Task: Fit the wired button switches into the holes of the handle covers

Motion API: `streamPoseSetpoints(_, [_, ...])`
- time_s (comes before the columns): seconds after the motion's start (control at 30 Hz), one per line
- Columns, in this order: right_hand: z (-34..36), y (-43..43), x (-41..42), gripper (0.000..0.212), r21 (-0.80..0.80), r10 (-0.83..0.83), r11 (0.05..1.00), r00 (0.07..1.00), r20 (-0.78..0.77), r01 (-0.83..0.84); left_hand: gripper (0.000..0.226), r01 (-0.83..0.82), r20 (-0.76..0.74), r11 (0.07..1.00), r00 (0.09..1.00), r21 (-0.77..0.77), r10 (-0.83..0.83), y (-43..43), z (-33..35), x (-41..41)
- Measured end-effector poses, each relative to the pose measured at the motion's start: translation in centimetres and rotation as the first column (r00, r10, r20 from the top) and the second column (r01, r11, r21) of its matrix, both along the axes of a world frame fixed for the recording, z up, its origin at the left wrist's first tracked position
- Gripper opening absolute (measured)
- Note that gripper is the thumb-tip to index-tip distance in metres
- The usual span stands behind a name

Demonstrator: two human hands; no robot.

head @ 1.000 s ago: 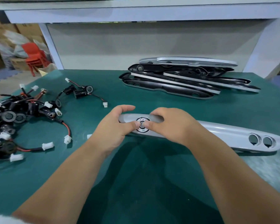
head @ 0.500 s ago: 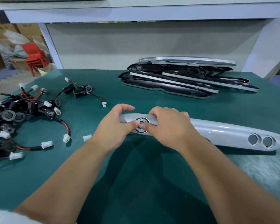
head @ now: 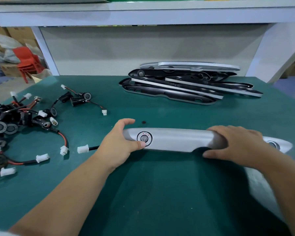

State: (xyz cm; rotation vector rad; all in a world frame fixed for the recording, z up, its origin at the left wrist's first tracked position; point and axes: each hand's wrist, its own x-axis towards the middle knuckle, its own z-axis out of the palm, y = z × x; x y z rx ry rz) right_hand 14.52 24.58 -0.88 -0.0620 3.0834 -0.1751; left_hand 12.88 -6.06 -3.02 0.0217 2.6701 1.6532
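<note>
While your left hand (head: pixel 117 145) grips the silver handle cover (head: pixel 177 139) at its left end on the desk (head: pixel 160 193), thumb by the button switch (head: pixel 144 138), and your right hand (head: pixel 237 147) clamps it further right, uneven pressure could seat the switch crooked or pinch its lead.

No text that I can read. A few small red marks sit on the ring around the button switch (head: pixel 144 138) fitted in the silver handle cover (head: pixel 177 139); possibly symbols, too small and blurred for me to tell
</note>
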Motion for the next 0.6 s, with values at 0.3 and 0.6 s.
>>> streamPoseSetpoints(0.3, [-1.3,7.4,2.7,0.115,-0.009,-0.306,0.952,0.952,-0.019,0.306,0.062,0.029,-0.018,0.996,0.999,-0.081,-0.031,1.5,-0.3,0.7])
streamPoseSetpoints(0.6, [-2.3,7.6,5.1,0.104,-0.280,-0.259,0.942,0.932,-0.253,0.186,0.053,-0.002,-0.004,0.966,1.000,0.257,0.003,0.2,-0.8,2.5])
